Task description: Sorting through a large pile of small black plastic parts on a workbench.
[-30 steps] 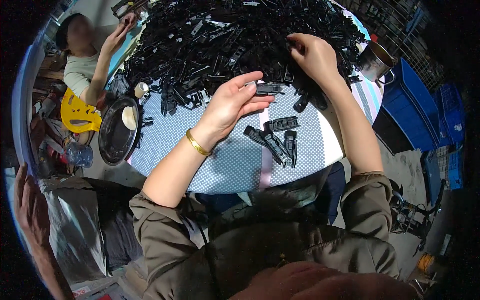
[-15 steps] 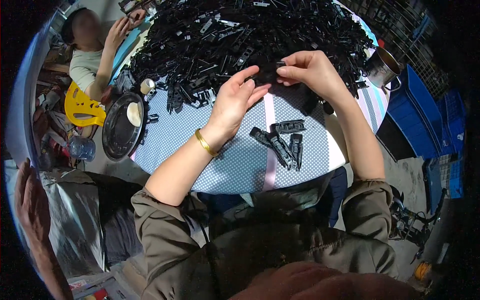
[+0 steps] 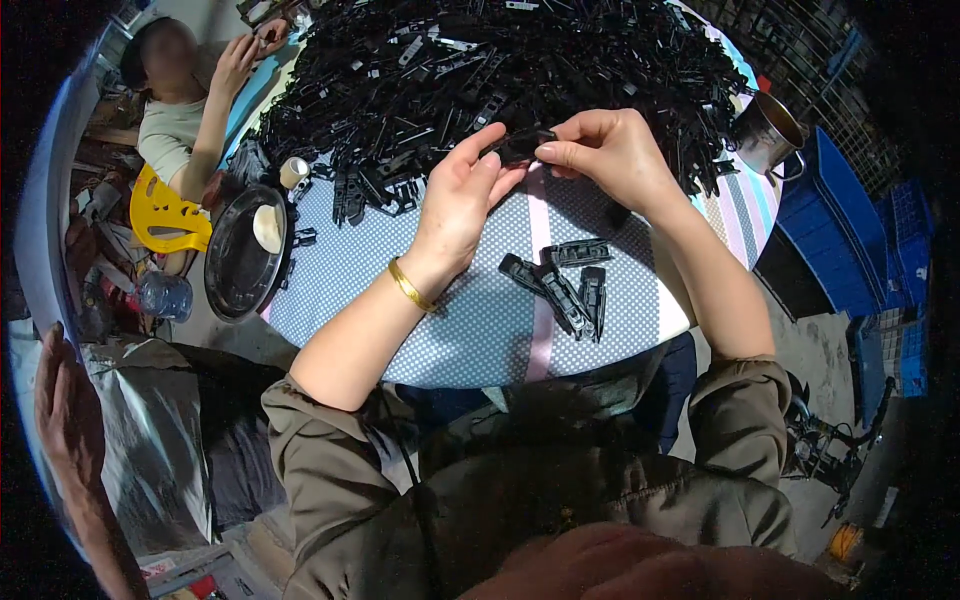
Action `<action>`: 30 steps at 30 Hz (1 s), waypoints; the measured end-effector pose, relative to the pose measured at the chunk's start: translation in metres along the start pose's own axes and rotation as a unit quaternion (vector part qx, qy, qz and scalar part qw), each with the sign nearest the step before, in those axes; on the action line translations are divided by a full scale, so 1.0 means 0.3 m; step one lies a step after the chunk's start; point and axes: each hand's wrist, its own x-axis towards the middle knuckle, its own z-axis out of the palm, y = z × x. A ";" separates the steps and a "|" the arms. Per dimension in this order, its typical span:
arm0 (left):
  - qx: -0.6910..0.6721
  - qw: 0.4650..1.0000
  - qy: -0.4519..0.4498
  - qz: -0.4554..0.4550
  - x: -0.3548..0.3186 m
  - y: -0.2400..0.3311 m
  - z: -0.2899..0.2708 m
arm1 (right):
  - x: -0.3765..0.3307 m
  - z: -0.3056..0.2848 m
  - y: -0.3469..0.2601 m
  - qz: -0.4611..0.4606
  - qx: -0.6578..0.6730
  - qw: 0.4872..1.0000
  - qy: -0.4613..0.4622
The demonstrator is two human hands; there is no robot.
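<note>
The big heap of black plastic parts (image 3: 500, 80) covers the far side of the tabletop (image 3: 470, 330); just at its near edge you hold one small black part (image 3: 520, 146) lying sideways; your left hand (image 3: 462, 205) pinches one end, your right hand (image 3: 608, 150) pinches the other; both are equally close.
</note>
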 end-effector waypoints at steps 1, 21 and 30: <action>0.000 1.000 0.000 0.000 -0.001 0.001 -0.002 | -0.002 0.005 -0.002 -0.011 -0.009 1.000 0.011; 0.032 0.993 -0.113 0.028 -0.011 0.053 0.001 | 0.018 -0.068 0.004 -0.084 -0.049 0.989 -0.113; 0.250 0.941 -0.227 -0.032 -0.022 0.017 0.020 | -0.046 -0.219 0.005 -0.096 -0.342 0.899 -0.258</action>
